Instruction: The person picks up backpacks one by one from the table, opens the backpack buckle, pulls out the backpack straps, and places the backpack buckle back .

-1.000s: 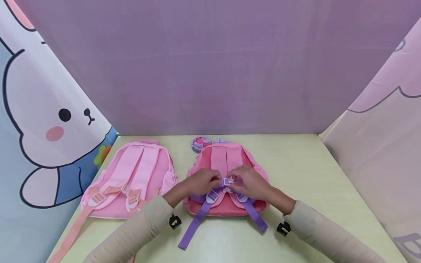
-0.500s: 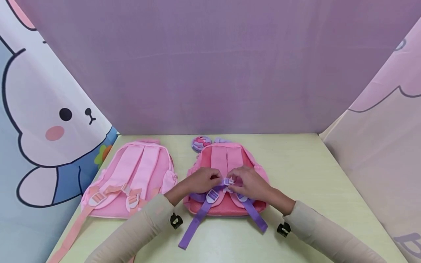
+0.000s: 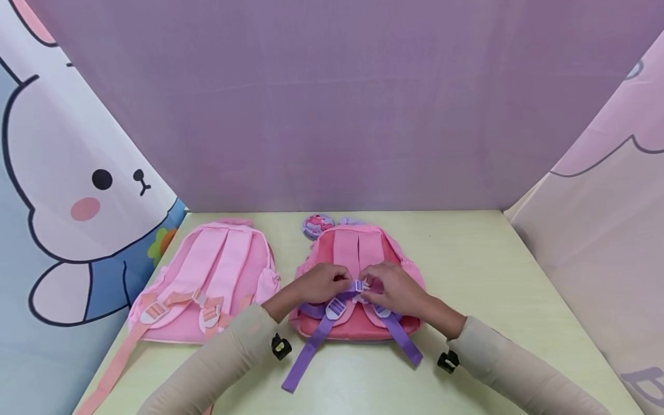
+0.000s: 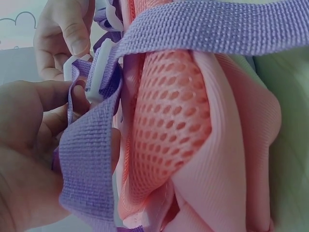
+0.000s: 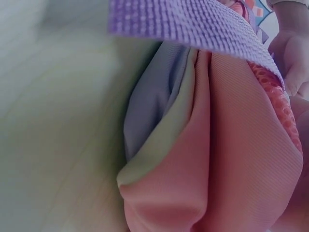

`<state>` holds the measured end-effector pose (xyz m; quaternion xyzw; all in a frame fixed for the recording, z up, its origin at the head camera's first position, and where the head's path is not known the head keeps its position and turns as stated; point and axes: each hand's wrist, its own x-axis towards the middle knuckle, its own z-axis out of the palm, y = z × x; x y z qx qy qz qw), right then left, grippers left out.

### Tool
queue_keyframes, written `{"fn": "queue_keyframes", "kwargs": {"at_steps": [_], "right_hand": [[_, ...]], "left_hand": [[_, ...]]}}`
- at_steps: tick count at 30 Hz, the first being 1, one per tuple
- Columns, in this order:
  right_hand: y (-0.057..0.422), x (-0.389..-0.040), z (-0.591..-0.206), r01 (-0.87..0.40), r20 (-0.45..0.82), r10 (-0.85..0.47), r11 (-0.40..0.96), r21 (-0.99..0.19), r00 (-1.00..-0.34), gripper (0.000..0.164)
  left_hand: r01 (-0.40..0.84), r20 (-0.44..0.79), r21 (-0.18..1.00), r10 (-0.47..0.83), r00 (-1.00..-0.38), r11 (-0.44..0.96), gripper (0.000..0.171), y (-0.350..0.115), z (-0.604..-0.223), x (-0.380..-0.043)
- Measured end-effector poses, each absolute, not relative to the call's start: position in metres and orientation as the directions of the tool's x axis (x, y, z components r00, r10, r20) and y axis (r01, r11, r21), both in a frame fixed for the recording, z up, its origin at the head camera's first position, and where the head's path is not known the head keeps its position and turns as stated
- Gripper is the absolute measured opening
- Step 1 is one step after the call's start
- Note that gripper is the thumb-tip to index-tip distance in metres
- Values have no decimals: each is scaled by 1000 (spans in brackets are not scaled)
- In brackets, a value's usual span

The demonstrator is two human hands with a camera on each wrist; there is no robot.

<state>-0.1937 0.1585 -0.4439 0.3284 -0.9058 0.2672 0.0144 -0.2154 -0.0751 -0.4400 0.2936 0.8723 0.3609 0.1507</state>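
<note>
A pink backpack point(image 3: 324, 248) lies on the table with its mesh back and shoulder straps facing up. Across the straps runs a purple chest strap with a white buckle point(image 3: 359, 286). My left hand point(image 3: 323, 283) pinches the purple webbing point(image 4: 89, 159) just left of that buckle; in the left wrist view the webbing loops over the fingers. From the other side my right hand point(image 3: 396, 288) holds the buckle's right end between thumb and fingers. Whether the buckle halves are joined cannot be told. Two loose purple strap ends point(image 3: 404, 340) hang toward the front.
A second, lighter pink backpack point(image 3: 251, 248) with peach straps lies to the left, one strap end point(image 3: 116, 369) trailing to the front. A round purple pouch point(image 3: 318, 226) sits behind the nearer bag. Printed cloth point(image 3: 337, 115) walls the table's back and sides.
Both hands stay at the buckle. The left hand has shifted very slightly, and a little more of the purple strap below it shows. Both bags stay put.
</note>
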Motion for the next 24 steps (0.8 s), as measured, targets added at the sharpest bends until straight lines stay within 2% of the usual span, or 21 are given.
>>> {"fn": "queue_keyframes", "kwargs": {"at_steps": [9,24], "right_hand": [[158,-193,-443,-607,217,-585,636,-476,-782,27],[158,-192,-439,-600,195,-589,640,-480,-784,27]], "left_hand": [[377,-64,741,617,-784,556,16,-73,-442,-217],[239,-156,820,604,-781,520,21,-75,-438,-214]]}}
